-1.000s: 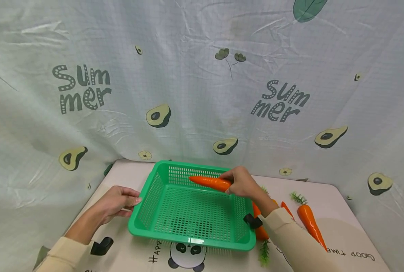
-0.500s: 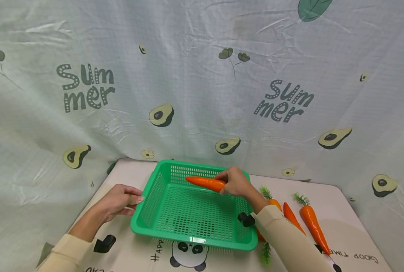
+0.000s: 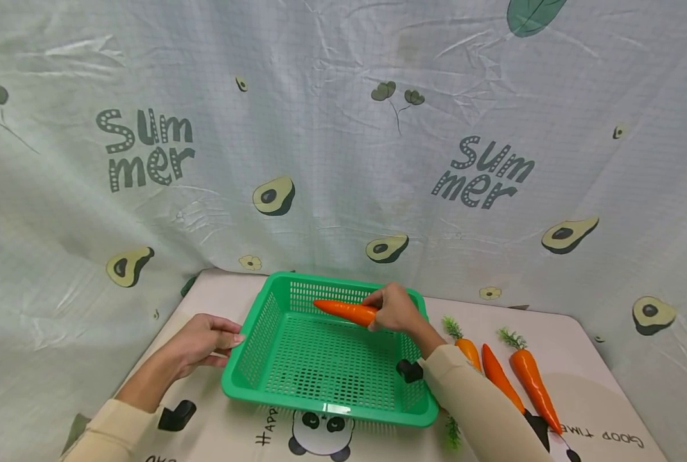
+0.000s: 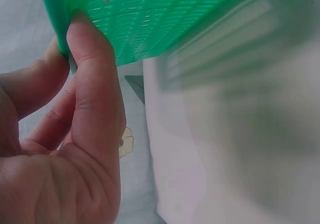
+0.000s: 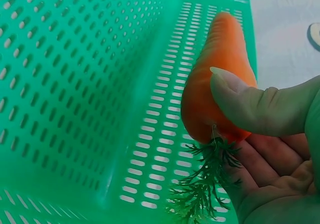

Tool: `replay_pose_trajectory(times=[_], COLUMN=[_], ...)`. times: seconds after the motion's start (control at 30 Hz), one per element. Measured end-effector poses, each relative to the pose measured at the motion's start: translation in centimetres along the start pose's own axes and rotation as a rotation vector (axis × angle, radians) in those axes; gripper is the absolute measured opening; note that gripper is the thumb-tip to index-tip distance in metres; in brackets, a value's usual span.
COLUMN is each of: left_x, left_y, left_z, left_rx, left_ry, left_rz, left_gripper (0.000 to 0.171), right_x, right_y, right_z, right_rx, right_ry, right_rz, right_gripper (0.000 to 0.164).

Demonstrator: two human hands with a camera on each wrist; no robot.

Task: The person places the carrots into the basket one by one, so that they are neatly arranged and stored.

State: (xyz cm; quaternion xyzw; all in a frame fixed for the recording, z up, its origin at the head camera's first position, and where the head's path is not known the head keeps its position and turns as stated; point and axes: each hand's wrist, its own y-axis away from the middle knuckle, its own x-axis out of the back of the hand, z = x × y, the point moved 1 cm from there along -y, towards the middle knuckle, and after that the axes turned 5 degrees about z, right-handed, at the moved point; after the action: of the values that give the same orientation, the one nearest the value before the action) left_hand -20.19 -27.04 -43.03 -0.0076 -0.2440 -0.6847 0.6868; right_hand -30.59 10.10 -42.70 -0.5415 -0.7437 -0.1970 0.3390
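A green perforated plastic basket (image 3: 326, 410) occupies the middle of the table. My left hand (image 3: 205, 343) pinches its left rim between thumb and fingers, as the left wrist view also shows. Over the basket's back part, my right hand (image 3: 394, 311) grips an orange carrot (image 3: 343, 311) at its thick end, tip pointing left. In the right wrist view the thumb lies across the carrot (image 5: 217, 79), and its feathery green top (image 5: 202, 184) hangs below. The carrot is close to the basket's back wall; whether it touches cannot be told.
Several more carrots lie right of the basket, among them a long carrot (image 3: 533, 385), another beside it (image 3: 499, 375) and a lighter one (image 3: 469, 353). The right sleeve (image 3: 482, 398) partly covers that area. A patterned curtain (image 3: 320, 128) hangs behind the table (image 3: 574, 359).
My right hand has moved slightly left over the basket with the carrot, uncovering more of the carrots at right. My left hand keeps its hold on the rim. The head view has shifted a little.
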Motion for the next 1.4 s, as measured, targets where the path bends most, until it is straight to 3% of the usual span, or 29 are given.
replay_pose_trajectory(times=[0.6,1.1,1.23,1.4], left_x=[0.1,0.0,-0.1,0.0], left_y=[0.3,0.2,0.2,0.3], left_z=[0.3,0.3,0.3,0.4], left_rx=[-0.007,-0.002,-0.001,-0.006], left_ry=[0.005,-0.005,-0.011,-0.016], left_rz=[-0.028,-0.009,-0.007,-0.007], left_gripper=[0.042,0.042,0.043,0.044], right_x=[-1.5,-2.0,-1.8,-0.1], right_y=[-1.0,-1.0,-0.7,0.1], right_z=[1.0,1.2,0.9,0.2], right_rx=[-0.060,-0.001,-0.005,-0.015], right_ry=[0.050,0.178,0.177,0.099], right_rz=[-0.020,-0.051,-0.037,-0.008], right_gripper=[0.042,0.036,0.036,0.034])
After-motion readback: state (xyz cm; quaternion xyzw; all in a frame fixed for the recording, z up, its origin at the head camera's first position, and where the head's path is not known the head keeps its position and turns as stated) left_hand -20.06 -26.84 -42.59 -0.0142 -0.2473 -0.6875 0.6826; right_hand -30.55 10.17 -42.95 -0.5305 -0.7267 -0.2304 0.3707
